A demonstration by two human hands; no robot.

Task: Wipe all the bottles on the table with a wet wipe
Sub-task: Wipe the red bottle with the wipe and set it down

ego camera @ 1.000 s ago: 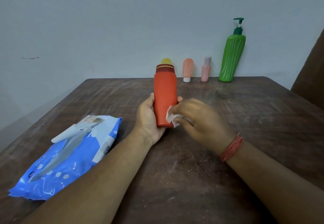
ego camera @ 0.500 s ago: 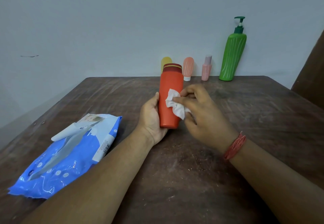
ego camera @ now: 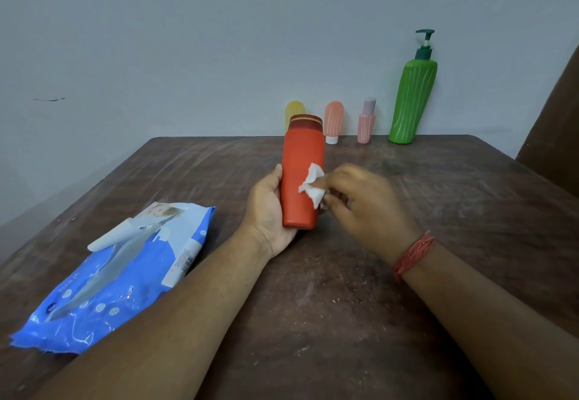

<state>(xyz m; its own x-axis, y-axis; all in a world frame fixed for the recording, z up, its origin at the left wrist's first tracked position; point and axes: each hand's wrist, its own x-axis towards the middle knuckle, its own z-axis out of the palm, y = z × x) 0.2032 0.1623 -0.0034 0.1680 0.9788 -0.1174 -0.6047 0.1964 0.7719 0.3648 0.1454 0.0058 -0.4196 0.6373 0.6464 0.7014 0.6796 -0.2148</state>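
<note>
My left hand [ego camera: 269,208] grips an orange bottle [ego camera: 301,161] with a dark red cap, held upright near the middle of the table. My right hand [ego camera: 366,208] pinches a crumpled white wet wipe [ego camera: 312,185] against the bottle's right side. Along the wall stand a yellow bottle [ego camera: 293,111], partly hidden behind the orange one, a peach bottle [ego camera: 333,120], a pink bottle [ego camera: 366,122] and a tall green pump bottle [ego camera: 410,95].
A blue wet wipe pack [ego camera: 116,271] with its flap open lies at the left on the brown wooden table [ego camera: 438,211]. A dark brown panel [ego camera: 554,123] rises at the right edge. The wall stands right behind the table.
My right hand moved the wipe up the bottle's side from near its base, then slightly back down. The left hand kept its grip on the bottle, which tilted a little.
</note>
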